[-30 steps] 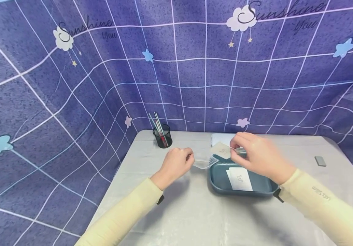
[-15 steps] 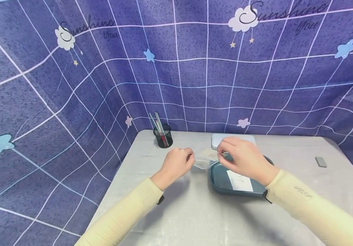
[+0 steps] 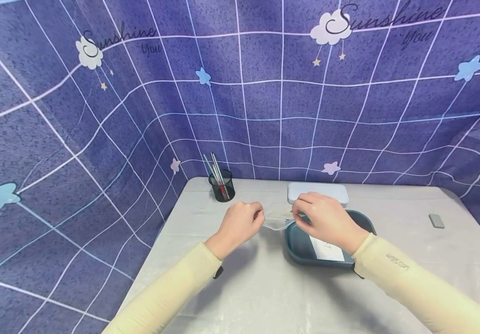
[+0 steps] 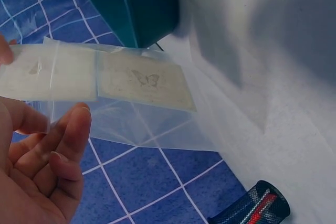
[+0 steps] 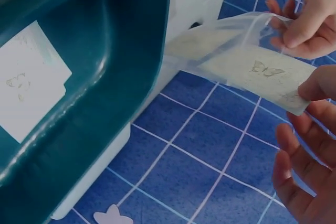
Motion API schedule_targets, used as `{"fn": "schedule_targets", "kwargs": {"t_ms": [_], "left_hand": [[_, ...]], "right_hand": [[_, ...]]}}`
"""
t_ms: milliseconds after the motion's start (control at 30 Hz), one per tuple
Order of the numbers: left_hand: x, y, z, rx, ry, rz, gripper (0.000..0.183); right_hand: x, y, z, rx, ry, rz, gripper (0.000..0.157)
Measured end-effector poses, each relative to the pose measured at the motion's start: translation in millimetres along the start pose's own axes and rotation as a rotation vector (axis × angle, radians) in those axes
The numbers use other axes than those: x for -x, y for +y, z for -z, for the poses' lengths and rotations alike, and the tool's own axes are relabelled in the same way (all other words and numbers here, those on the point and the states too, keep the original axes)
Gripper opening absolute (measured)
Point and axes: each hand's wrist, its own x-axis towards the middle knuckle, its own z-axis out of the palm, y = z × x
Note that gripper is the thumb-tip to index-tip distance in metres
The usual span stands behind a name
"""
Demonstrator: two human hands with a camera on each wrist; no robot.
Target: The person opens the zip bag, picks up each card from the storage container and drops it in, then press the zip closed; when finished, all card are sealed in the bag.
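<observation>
My left hand (image 3: 240, 225) pinches the edge of a clear plastic bag (image 4: 157, 132) over the table, just left of the teal tray (image 3: 300, 248). Between thumb and fingers, my right hand (image 3: 327, 222) holds a pale card with a butterfly drawing (image 5: 262, 74); its far part lies inside the bag's mouth. Deeper in the bag sits another butterfly card (image 4: 142, 80), seen through the plastic. White cards with a faint drawing (image 5: 31, 77) lie in the tray, partly covered by my right hand in the head view.
Behind the tray lies a pale blue flat box (image 3: 336, 192). A black mesh cup (image 3: 222, 188) with pencils stands at the back left. Far to the right is a small grey block (image 3: 436, 221). A purple-blue patterned curtain (image 3: 261, 106) hangs behind and left of the table.
My right hand has moved left and slightly down, bringing its card from outside the bag into the bag's mouth. The left hand has stayed nearly in place.
</observation>
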Motion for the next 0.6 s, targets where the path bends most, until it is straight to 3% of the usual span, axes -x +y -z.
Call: {"fn": "schedule_targets", "kwargs": {"t_ms": [367, 600], "left_hand": [[0.8, 0.8, -2.3, -0.005, 0.009, -0.025, 0.015], [2.4, -1.5, -4.2, -0.008, 0.018, -0.040, 0.015]], "right_hand": [[-4, 0, -21.7, -0.006, -0.015, -0.012, 0.015], [-12, -2, -32.9, -0.006, -0.078, -0.030, 0.012]]}}
